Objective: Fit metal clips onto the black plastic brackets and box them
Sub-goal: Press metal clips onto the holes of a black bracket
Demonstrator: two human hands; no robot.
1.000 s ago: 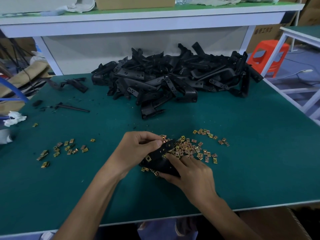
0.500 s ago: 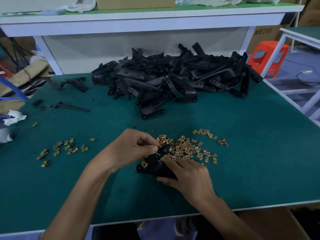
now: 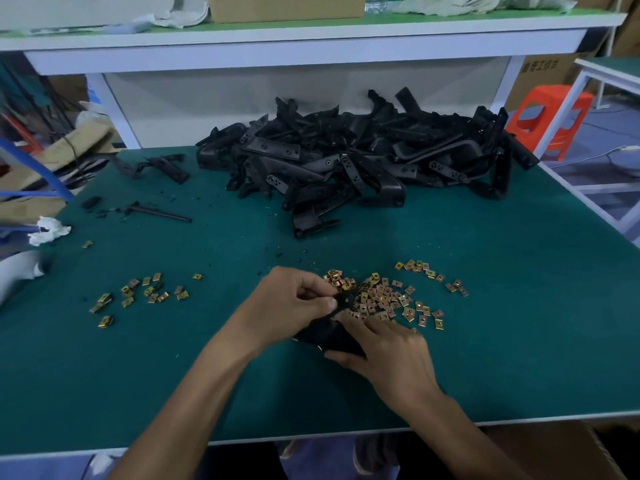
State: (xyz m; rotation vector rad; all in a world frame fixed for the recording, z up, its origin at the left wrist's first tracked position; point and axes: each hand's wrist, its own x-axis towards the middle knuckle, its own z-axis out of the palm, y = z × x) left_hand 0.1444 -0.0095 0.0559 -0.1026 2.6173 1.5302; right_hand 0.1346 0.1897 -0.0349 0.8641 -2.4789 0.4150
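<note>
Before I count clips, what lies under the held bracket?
Clips on the mat reach the far end of the bracket. Any beneath it would be hidden by the bracket, left hand and right hand.

— Where does the camera sit?
— On the person's head, over the near edge of the worktop (image 3: 502,358).
— Facing?
— Forward and down, wide-angle: left hand (image 3: 287,306) and right hand (image 3: 391,355) close, in the lower middle; shelf (image 3: 311,32) far at the top.
</note>
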